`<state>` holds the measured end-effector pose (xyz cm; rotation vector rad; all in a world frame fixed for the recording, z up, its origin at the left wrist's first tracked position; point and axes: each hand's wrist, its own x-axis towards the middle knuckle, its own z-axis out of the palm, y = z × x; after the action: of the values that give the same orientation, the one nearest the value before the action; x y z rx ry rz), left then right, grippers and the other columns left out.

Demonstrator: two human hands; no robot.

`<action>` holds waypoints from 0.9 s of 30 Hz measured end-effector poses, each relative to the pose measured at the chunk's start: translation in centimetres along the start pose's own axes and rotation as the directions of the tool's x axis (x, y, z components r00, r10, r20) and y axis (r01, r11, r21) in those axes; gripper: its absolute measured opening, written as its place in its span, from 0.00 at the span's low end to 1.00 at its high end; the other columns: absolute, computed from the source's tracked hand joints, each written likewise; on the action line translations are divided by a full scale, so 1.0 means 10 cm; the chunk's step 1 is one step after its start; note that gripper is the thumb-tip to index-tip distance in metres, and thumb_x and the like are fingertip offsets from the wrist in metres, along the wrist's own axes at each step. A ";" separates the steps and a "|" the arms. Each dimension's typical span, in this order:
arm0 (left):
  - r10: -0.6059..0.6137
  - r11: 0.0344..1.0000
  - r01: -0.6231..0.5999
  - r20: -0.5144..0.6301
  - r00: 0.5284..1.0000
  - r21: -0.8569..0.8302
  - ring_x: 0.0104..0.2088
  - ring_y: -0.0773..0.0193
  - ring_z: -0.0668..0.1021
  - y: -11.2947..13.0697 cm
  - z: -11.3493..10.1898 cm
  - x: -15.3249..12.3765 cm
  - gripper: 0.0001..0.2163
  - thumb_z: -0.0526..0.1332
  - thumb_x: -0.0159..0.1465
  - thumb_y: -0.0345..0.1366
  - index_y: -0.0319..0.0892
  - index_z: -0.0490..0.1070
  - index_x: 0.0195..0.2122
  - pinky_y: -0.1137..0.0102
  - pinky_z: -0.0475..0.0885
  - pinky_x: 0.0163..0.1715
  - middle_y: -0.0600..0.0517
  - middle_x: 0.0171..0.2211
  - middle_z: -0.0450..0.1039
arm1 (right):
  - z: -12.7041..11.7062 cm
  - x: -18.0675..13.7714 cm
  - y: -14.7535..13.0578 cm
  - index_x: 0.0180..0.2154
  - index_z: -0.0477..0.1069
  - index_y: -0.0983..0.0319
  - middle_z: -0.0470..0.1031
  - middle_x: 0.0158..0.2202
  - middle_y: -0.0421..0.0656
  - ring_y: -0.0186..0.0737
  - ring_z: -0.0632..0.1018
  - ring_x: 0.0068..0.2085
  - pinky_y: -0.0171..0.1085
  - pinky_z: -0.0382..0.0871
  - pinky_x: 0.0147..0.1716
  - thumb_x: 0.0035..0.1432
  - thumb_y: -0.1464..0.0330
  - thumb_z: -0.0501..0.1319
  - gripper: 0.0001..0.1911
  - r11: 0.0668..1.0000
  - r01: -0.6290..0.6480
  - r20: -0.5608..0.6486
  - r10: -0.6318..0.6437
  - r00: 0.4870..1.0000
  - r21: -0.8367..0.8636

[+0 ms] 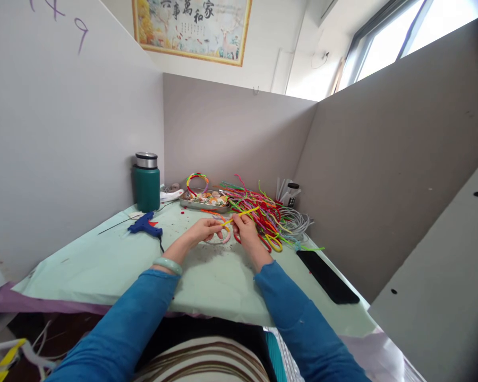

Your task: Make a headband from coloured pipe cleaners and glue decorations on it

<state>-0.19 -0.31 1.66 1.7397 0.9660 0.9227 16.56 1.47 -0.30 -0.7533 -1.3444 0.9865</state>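
A yellow pipe cleaner (249, 211) runs between my two hands above the middle of the table. My left hand (207, 229) pinches its left end, and my right hand (244, 225) grips it farther right, with the free end sticking out up and to the right. Just below my fingers shows a partly wrapped hoop (225, 236), pinkish and yellow-orange along its right side; my hands hide part of it. Whether my left fingers also touch the hoop, I cannot tell. A large heap of coloured pipe cleaners (258, 207), many of them red, lies beyond my right hand.
A blue glue gun (145, 225) and a green bottle (147, 183) stand left. Behind, a metal tray (213, 207) holds small decorations, with a finished-looking colourful hoop (198, 175) at it. Grey wire coils (298, 222) and a black flat object (327, 277) are right. Partitions (239, 127) enclose the table.
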 end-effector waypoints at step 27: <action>0.020 0.995 0.006 -0.260 0.965 0.099 0.15 0.74 0.61 -0.13 0.05 0.12 0.13 0.58 0.53 0.45 0.37 0.69 0.26 0.75 0.55 0.16 0.52 0.22 0.72 | 0.12 -0.08 0.03 0.22 0.64 0.61 0.59 0.17 0.34 0.30 0.64 0.18 0.31 0.63 0.16 0.47 0.55 0.60 0.16 0.979 0.046 0.008 -0.046 0.999 -0.197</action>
<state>0.50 0.91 0.45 1.7328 1.1933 1.1464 15.34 0.79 -0.81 -0.8659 -1.4709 0.8258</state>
